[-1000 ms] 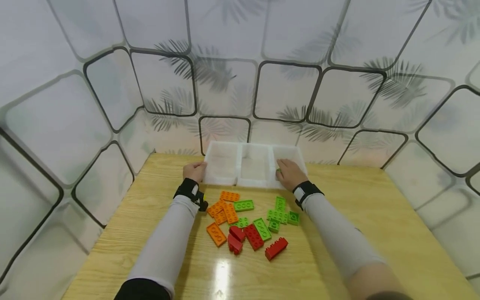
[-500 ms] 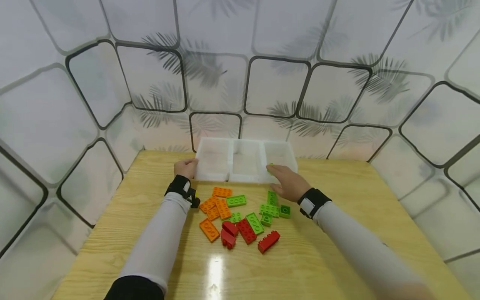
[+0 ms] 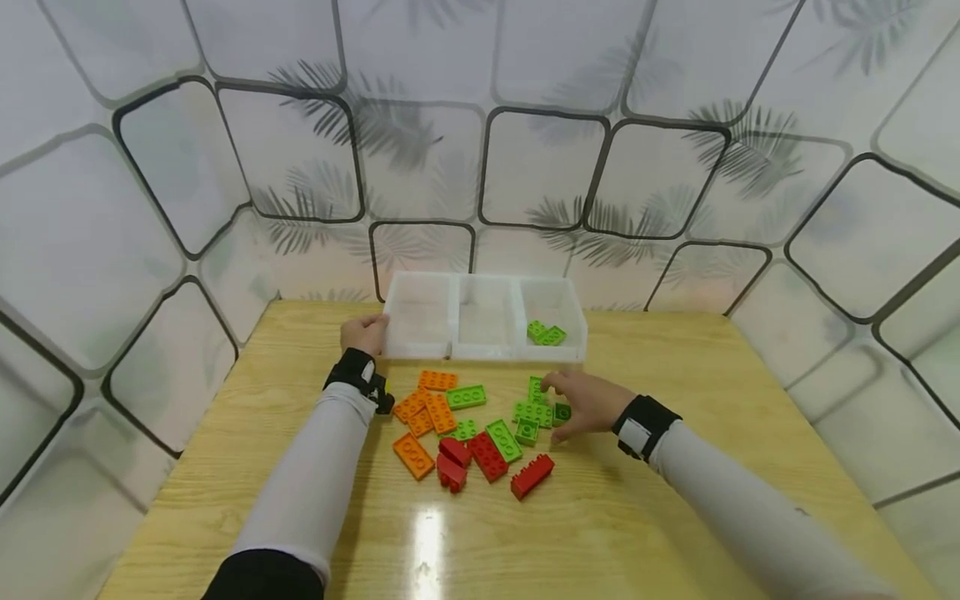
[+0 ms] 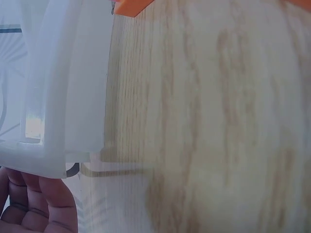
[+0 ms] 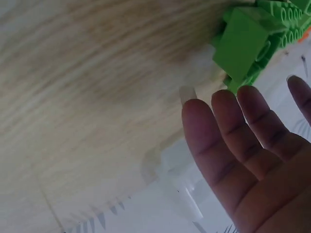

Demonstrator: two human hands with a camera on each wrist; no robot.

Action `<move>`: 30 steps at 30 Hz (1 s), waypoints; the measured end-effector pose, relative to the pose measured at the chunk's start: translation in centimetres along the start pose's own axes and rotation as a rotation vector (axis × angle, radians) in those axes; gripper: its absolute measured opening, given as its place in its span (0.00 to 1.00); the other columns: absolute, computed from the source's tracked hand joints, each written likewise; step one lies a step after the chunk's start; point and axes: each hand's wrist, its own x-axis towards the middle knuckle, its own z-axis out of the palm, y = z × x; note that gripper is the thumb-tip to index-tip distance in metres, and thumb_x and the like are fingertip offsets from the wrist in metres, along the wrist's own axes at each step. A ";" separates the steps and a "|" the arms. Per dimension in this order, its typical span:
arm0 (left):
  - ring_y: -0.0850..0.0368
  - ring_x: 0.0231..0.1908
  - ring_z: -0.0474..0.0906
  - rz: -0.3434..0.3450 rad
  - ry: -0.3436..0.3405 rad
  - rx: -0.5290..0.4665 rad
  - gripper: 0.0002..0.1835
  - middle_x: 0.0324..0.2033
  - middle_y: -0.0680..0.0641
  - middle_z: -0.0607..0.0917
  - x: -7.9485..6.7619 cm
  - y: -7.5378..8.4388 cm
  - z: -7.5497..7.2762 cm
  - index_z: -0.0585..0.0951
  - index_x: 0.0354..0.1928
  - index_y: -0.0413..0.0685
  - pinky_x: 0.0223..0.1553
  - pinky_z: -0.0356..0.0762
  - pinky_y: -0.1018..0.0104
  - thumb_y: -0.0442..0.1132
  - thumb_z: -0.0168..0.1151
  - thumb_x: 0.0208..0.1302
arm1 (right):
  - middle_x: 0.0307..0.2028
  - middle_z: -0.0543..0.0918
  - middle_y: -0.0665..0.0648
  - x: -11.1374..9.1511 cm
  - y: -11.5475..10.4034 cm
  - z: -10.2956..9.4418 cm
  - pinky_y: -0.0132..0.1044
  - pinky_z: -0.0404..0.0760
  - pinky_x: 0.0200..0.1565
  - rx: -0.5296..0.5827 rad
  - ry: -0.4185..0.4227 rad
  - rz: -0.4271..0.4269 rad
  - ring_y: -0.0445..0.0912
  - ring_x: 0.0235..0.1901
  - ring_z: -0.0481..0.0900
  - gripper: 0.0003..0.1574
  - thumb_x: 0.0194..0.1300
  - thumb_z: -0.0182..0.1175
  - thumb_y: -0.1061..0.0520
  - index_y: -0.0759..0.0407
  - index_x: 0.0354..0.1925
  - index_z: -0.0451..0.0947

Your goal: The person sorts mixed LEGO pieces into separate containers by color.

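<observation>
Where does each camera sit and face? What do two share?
Head: worn on head, facing forward-down at white three-compartment plastic tray; left hand, right hand, sleeved forearms show.
Left wrist: worn there, facing tray edge and wooden tabletop; left fingers show.
Right wrist: worn there, facing tabletop, green plastic bricks; right fingers show.
Shared: tray, in head and left-wrist views.

Bricks (image 3: 487, 456) on tbl (image 3: 637, 525) before tray (image 3: 487, 351), w/ more in its R compt (image 3: 546, 298).

Pale leaf-printed walls (image 3: 540, 167); wooden tabletop (image 3: 615, 525) (one bright glare (image 3: 427, 542))
</observation>
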 end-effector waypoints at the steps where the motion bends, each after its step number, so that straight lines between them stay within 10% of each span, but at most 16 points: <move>1: 0.41 0.49 0.79 -0.002 0.003 -0.003 0.21 0.53 0.35 0.81 0.0 -0.1 0.0 0.80 0.58 0.40 0.46 0.78 0.55 0.46 0.57 0.70 | 0.48 0.75 0.54 0.1 0.1 0.1 0.46 0.76 0.47 0.010 -0.014 0.001 0.49 0.48 0.75 0.43 0.45 0.76 0.37 0.52 0.54 0.71; 11: 0.42 0.46 0.80 0.002 0.028 0.004 0.20 0.51 0.36 0.83 0.0 -0.4 -0.1 0.82 0.55 0.39 0.36 0.76 0.63 0.46 0.57 0.69 | 0.25 0.62 0.46 0.3 0.0 1.6 0.36 0.62 0.31 0.007 -0.053 -0.033 0.41 0.27 0.63 0.26 0.47 0.73 0.58 0.51 0.30 0.62; 21: 0.41 0.48 0.80 0.001 0.024 -0.017 0.22 0.52 0.35 0.82 0.0 0.0 -0.4 0.81 0.57 0.39 0.46 0.77 0.55 0.47 0.56 0.70 | 0.24 0.58 0.48 -0.2 -1.6 1.3 0.36 0.57 0.27 0.155 -0.245 0.060 0.42 0.24 0.60 0.30 0.39 0.71 0.64 0.52 0.28 0.58; 30: 0.41 0.48 0.80 -0.017 -0.004 -0.039 0.21 0.52 0.35 0.82 -0.1 -0.2 -0.3 0.81 0.57 0.39 0.47 0.77 0.55 0.46 0.57 0.70 | 0.24 0.60 0.45 0.4 -1.0 -0.4 0.34 0.59 0.29 0.100 -0.223 -0.098 0.40 0.25 0.61 0.23 0.41 0.58 0.77 0.54 0.26 0.62</move>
